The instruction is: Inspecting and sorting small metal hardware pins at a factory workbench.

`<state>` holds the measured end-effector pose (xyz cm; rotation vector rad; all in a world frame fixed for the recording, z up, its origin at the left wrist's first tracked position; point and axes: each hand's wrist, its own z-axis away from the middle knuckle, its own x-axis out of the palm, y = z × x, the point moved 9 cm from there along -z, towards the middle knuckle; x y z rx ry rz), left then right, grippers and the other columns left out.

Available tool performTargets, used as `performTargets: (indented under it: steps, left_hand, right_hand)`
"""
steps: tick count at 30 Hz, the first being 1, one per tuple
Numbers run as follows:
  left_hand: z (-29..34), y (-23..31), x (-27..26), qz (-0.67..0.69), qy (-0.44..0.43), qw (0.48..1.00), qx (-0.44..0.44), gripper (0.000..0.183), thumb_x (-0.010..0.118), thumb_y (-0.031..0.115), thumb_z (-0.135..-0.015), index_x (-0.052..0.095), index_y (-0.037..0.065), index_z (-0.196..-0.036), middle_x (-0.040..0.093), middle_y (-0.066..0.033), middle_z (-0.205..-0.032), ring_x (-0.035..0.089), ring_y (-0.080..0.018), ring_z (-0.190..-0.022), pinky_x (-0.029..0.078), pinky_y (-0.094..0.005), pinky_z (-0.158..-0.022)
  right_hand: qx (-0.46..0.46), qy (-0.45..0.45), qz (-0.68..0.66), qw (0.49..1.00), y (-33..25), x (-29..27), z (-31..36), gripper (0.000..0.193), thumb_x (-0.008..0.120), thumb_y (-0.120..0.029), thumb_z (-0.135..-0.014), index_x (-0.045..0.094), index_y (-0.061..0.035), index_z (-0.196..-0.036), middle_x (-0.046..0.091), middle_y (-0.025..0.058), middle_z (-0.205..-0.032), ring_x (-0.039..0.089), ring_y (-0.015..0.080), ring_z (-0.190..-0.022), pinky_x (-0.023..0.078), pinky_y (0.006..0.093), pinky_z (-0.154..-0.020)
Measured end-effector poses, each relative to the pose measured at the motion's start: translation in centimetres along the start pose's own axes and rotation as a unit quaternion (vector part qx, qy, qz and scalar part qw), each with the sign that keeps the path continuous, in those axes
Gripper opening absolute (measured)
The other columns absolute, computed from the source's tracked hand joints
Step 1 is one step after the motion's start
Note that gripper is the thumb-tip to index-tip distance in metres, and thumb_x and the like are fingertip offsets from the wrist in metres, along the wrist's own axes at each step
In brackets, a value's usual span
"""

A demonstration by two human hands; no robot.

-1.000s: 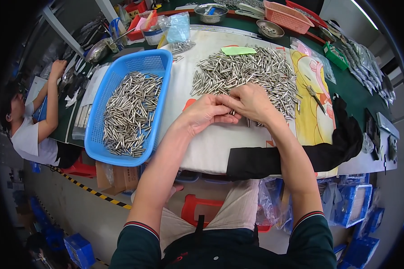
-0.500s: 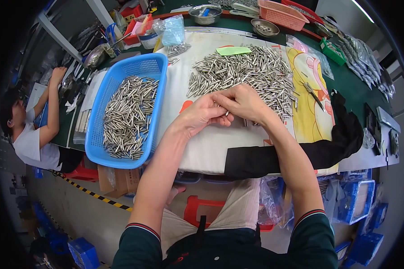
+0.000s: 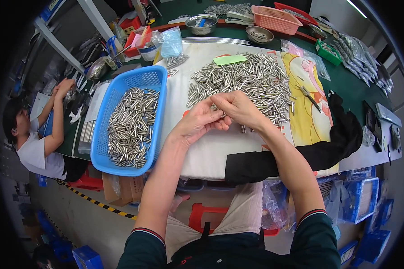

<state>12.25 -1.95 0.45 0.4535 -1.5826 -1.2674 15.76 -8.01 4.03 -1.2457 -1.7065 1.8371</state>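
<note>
My left hand (image 3: 199, 121) and my right hand (image 3: 238, 107) meet at the near edge of a big heap of small metal pins (image 3: 247, 76). Both are closed, fingertips pressed together around a metal pin (image 3: 222, 115), of which only a glint shows between the fingers. Whether more pins sit in the left palm is hidden. To the left stands a blue plastic basket (image 3: 96, 142) holding many similar pins. A light green slip of paper (image 3: 229, 59) rests on top of the heap.
Wire pliers (image 3: 310, 97) lie on the yellow patterned cloth at right. Black fabric (image 3: 256, 164) stretches along the table's near edge under my right forearm. Metal bowls (image 3: 201, 24) and a pink basket (image 3: 276, 20) stand at the back. A co-worker (image 3: 40, 134) sits at left.
The whole view has shifted slightly, so the table sits lower. My hands stay together over the heap's edge, the fingers turned a little. The co-worker's hands have changed position.
</note>
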Motion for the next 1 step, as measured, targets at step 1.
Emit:
performTargets:
  steps: [1]
  left_hand:
    - [0.02,-0.05,-0.28,-0.016,0.009,1.0,0.003,0.041,0.06,0.014,-0.087,0.04,-0.001,-0.12,0.063,-0.0144,-0.088,0.065,-0.0172,-0.073,0.054,-0.0245,-0.067]
  right_hand:
    - [0.004,0.007,0.055,0.998,0.11,-0.19,0.03,0.037,0.046,-0.033,-0.093,0.069,-0.0051,-0.086,0.066,0.0036,-0.064,0.062,0.0158,-0.05,0.049,0.0275,-0.055]
